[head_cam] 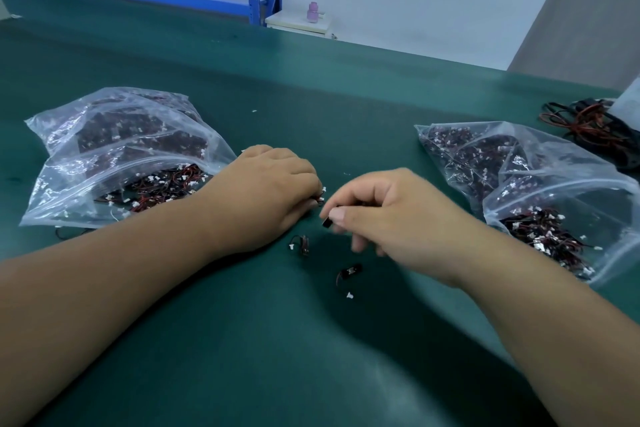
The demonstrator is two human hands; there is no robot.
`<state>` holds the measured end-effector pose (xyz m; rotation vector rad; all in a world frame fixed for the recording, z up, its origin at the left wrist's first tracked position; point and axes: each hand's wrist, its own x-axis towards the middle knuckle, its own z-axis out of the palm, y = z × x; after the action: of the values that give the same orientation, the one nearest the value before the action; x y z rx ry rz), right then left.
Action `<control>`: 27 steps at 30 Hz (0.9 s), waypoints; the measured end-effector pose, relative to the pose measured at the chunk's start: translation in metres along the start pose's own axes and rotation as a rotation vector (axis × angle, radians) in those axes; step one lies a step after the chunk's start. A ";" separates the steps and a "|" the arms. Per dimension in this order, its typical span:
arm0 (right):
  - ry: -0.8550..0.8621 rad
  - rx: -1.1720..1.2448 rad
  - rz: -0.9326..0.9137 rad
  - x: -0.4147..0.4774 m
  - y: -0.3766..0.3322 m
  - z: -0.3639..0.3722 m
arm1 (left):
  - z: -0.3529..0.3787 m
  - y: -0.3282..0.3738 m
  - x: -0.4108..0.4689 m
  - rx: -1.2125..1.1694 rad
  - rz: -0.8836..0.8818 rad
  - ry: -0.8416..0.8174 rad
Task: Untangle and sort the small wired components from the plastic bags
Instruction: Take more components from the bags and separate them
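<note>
Head cam: R hand (391, 215) fingers pinch black component (326, 221), L hand (270, 191) fingers curled on wired components (320, 197)

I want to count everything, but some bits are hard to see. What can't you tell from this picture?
Head view:
- Left hand: its own back hides the fingers and what they hold.
- Small black part pinched by the right hand: blurred, mostly covered by the thumb.
- Left bag, right bag: contents too small and tangled to count.
- Wire pile: cut off by the right edge.
</note>
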<state>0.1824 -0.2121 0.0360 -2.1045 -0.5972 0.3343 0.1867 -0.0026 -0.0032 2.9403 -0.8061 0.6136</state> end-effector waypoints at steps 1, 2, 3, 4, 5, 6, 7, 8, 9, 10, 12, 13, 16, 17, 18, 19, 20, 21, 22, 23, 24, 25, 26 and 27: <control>0.018 -0.041 0.008 0.000 0.000 -0.005 | 0.000 0.000 0.000 0.001 0.005 0.019; 0.020 -0.112 0.017 0.001 0.000 -0.009 | 0.000 0.001 0.000 -0.001 0.010 0.041; 0.009 -0.186 0.030 0.001 0.000 -0.011 | -0.001 0.002 0.001 -0.007 0.014 0.059; -0.007 -0.236 0.041 0.000 0.001 -0.012 | -0.002 0.003 0.001 -0.017 0.017 0.071; -0.018 -0.250 0.047 0.000 0.001 -0.012 | -0.002 0.004 0.001 -0.028 0.020 0.081; -0.024 -0.241 0.053 0.000 0.002 -0.010 | -0.003 0.004 0.001 -0.038 0.021 0.088; -0.030 -0.221 0.061 0.000 0.002 -0.008 | -0.003 0.005 0.001 -0.048 0.021 0.092; -0.046 -0.194 0.070 0.000 0.001 -0.007 | -0.004 0.005 0.000 -0.056 0.020 0.094; -0.077 -0.154 0.078 -0.001 0.000 -0.006 | -0.004 0.005 0.000 -0.061 0.021 0.093; -0.118 -0.108 0.084 -0.002 0.000 -0.005 | -0.005 0.005 0.000 -0.062 0.023 0.089; -0.179 -0.096 0.077 -0.004 -0.002 -0.004 | -0.005 0.006 0.001 -0.060 0.023 0.078; -0.172 -0.148 0.070 -0.003 -0.001 -0.004 | -0.005 0.006 0.001 -0.061 0.023 0.073; -0.088 -0.343 0.076 0.000 0.004 -0.006 | -0.002 0.004 0.002 -0.061 0.021 0.069; -0.079 -0.396 0.075 0.001 0.006 -0.006 | -0.001 0.004 0.002 -0.062 0.020 0.068; -0.087 -0.448 0.069 0.002 0.007 -0.006 | -0.001 0.004 0.002 -0.061 0.021 0.066; -0.108 -0.483 0.064 0.002 0.007 -0.005 | -0.001 0.004 0.002 -0.061 0.022 0.062; -0.139 -0.493 0.064 0.002 0.008 -0.005 | 0.000 0.004 0.002 -0.063 0.021 0.056; -0.175 -0.483 0.067 0.002 0.008 -0.004 | 0.000 0.004 0.002 -0.066 0.023 0.050; -0.212 -0.466 0.071 0.002 0.007 -0.004 | 0.000 0.005 0.001 -0.071 0.027 0.049; -0.242 -0.455 0.072 0.001 0.007 -0.004 | 0.000 0.005 0.001 -0.079 0.029 0.051; -0.265 -0.453 0.072 0.001 0.007 -0.004 | 0.000 0.005 0.001 -0.087 0.027 0.052; -0.279 -0.454 0.070 0.001 0.008 -0.005 | 0.000 0.005 0.001 -0.092 0.023 0.050; -0.290 -0.457 0.065 0.001 0.009 -0.006 | 0.000 0.005 0.001 -0.095 0.020 0.049; -0.297 -0.458 0.062 0.001 0.009 -0.006 | 0.001 0.005 0.001 -0.098 0.019 0.049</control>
<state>0.1885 -0.2202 0.0317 -2.5373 -0.8460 0.5975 0.1847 -0.0075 -0.0038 2.8208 -0.8357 0.6261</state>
